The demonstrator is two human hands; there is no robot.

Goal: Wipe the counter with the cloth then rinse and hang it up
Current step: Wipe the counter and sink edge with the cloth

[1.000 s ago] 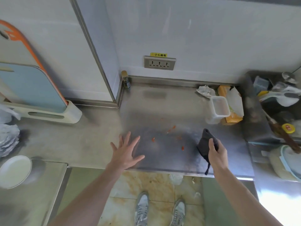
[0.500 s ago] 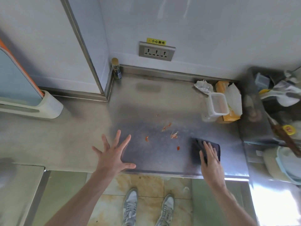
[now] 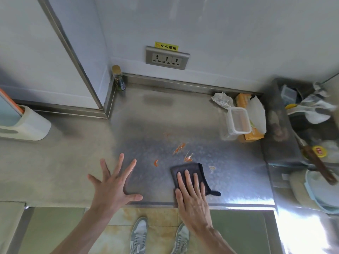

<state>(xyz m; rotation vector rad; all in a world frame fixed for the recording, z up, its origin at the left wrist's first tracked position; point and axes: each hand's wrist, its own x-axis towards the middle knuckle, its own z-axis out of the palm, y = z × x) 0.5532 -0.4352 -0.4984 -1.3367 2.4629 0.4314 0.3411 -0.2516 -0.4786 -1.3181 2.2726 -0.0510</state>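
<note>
A dark grey cloth point(image 3: 187, 168) lies flat on the steel counter point(image 3: 146, 114) near its front edge. My right hand point(image 3: 192, 195) presses flat on the cloth with the fingers stretched out side by side. Orange-red sauce smears point(image 3: 180, 148) mark the counter just beyond and to the left of the cloth. My left hand point(image 3: 113, 186) hovers over the counter's front edge with its fingers spread wide and nothing in it.
At the back right stand a clear plastic box point(image 3: 237, 121), an orange tissue pack point(image 3: 253, 136) and crumpled foil point(image 3: 222, 100). A small bottle point(image 3: 119, 79) stands in the back corner under a wall socket point(image 3: 167, 58). A cluttered sink area point(image 3: 311, 125) lies to the right, a cutting-board stand point(image 3: 23, 125) to the left.
My right hand has laid the bunched cloth down flat on the counter and slid it left toward the smears. My left hand stayed spread near the front edge.
</note>
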